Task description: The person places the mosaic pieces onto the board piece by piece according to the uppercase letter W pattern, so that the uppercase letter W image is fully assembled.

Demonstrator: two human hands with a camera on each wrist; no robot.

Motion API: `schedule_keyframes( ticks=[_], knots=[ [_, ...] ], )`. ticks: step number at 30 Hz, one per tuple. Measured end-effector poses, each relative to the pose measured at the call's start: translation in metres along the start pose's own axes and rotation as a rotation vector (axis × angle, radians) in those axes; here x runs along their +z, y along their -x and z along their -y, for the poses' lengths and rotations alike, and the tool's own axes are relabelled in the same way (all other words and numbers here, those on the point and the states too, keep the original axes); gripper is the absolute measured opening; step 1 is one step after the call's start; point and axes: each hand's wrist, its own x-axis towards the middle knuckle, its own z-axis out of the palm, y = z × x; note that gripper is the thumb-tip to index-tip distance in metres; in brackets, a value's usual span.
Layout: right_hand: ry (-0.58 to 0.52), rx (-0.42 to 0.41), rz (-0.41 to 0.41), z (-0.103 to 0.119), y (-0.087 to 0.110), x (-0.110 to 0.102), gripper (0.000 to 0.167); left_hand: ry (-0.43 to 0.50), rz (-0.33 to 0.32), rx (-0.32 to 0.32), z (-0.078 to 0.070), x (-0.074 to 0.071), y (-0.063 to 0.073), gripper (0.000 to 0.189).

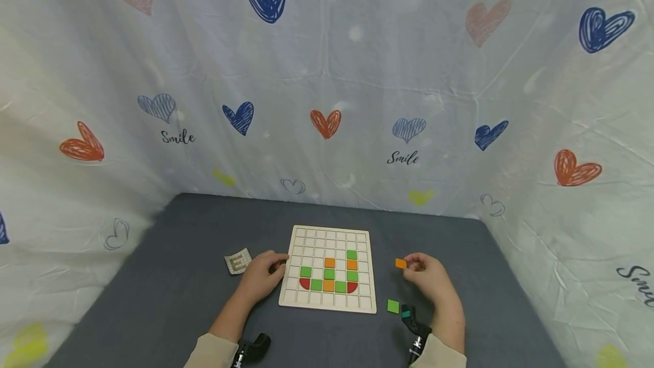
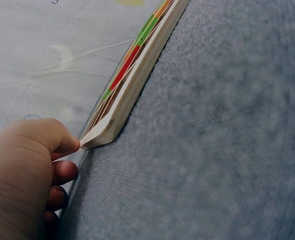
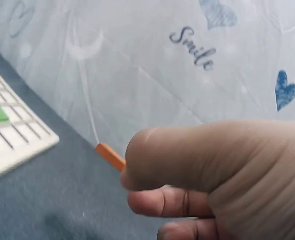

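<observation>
A pale wooden grid board (image 1: 327,302) lies on the table with green, orange and red tiles in several of its squares. My left hand (image 1: 263,274) rests on the table at the board's left side, a fingertip touching its edge. That contact also shows in the left wrist view, where the hand (image 2: 25,172) meets the board's corner (image 2: 105,135). To the right of the board, my right hand (image 1: 431,277) pinches an orange square tile (image 1: 401,263) between thumb and fingers. The tile (image 3: 111,156) sticks out past the thumb in the right wrist view.
A loose green tile (image 1: 393,306) lies on the table near the board's lower right corner. Left of the board is a small patterned card (image 1: 238,261), beside the left hand. A heart-printed curtain (image 1: 327,72) surrounds the dark grey table (image 1: 434,229).
</observation>
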Motion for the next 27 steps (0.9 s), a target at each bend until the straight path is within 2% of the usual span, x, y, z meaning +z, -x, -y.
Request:
schedule_keyframes(
  ticks=[6,10,20,27],
  knots=[
    [-0.025,-0.115,-0.072,0.030,0.000,0.008,0.027,0.011,-0.001,0.013,0.001,0.000,0.000,0.022],
    [-0.049,-0.181,-0.082,0.055,0.002,0.019,0.025,0.010,0.000,0.017,0.001,0.001,-0.001,0.021],
    [-0.044,-0.307,-0.023,0.102,0.006,0.065,0.024,-0.016,0.018,0.007,0.002,0.000,-0.001,0.022],
    [0.018,-0.369,-0.003,0.119,0.007,0.101,0.025,-0.023,0.031,0.004,0.001,0.001,-0.002,0.022]
  ],
)
